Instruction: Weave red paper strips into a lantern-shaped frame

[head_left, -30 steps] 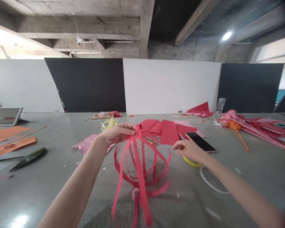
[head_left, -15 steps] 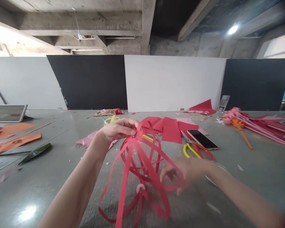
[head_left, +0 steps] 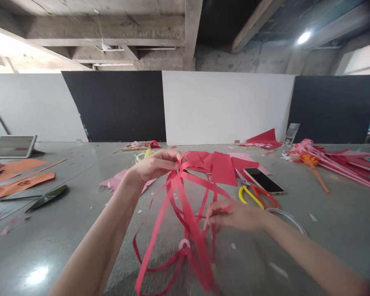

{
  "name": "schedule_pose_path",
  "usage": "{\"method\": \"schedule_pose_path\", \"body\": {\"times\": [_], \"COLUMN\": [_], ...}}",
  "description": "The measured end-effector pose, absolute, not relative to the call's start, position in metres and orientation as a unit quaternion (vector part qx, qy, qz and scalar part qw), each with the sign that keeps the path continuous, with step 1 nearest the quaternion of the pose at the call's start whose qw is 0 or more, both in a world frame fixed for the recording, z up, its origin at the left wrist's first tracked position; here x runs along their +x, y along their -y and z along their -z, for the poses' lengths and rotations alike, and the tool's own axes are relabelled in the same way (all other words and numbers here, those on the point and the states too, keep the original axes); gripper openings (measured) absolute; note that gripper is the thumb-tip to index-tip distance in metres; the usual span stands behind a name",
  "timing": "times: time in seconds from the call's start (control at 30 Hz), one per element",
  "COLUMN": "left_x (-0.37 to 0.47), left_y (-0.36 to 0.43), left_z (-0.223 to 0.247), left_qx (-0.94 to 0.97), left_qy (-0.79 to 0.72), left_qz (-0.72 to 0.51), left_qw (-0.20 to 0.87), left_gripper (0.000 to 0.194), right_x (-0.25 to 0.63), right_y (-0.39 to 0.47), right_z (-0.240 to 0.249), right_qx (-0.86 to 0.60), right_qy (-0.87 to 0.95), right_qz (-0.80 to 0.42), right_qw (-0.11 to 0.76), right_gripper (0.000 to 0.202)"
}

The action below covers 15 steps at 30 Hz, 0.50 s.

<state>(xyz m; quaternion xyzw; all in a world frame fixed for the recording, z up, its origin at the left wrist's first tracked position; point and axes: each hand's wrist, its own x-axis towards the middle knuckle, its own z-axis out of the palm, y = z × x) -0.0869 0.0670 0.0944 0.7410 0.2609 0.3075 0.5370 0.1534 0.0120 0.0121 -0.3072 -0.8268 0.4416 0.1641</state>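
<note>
Above the grey table (head_left: 89, 246), left hand (head_left: 158, 164) pinches the gathered top of the red paper-strip frame (head_left: 189, 205), presumably so its strips hang free, while right hand (head_left: 223, 216), fingers curled, is among them at the side, grip unclear.

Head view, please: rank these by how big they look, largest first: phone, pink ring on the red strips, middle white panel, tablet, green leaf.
1. Middle white panel
2. Tablet
3. Phone and green leaf: too alike to rank
4. Pink ring
</note>
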Motion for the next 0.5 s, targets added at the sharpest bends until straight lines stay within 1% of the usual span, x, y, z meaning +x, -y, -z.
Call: {"method": "schedule_pose_path", "body": {"times": [0.1,0.17,0.23,0.33,0.37,0.43,0.5], "left_x": [-0.086,-0.086,-0.086,-0.085,-0.085,-0.084,-0.083], "left_y": [-0.069,-0.072,-0.075,-0.079,-0.08,-0.082,-0.084], "left_z": [-0.093,-0.091,-0.088,-0.084,-0.082,-0.079,-0.076], "left_qx": [0.754,0.761,0.774,0.781,0.774,0.753,0.729], "left_qy": [-0.244,-0.231,-0.222,-0.216,-0.218,-0.224,-0.227], "left_qz": [-0.31,-0.301,-0.286,-0.29,-0.297,-0.306,-0.302], "left_qw": [0.526,0.526,0.52,0.51,0.515,0.539,0.57], "left_gripper": [0.003,0.005,0.006,0.008,0.008,0.008,0.009], "right_x": [0.152,0.152,0.152,0.151,0.15,0.15,0.151], "right_y": [-0.012,-0.013,-0.015,-0.016,-0.015,-0.014,-0.012], "right_z": [-0.014,-0.014,-0.013,-0.008,-0.007,-0.007,-0.011], "right_qx": [-0.348,-0.372,-0.376,-0.337,-0.326,-0.328,-0.339], "right_qy": [0.828,0.824,0.793,0.712,0.691,0.665,0.664], "right_qz": [-0.387,-0.358,-0.413,-0.567,-0.599,-0.622,-0.614], "right_qw": [0.207,0.234,0.245,0.24,0.24,0.251,0.26], "right_gripper": [0.02,0.021,0.022,0.019,0.017,0.011,0.011]}}
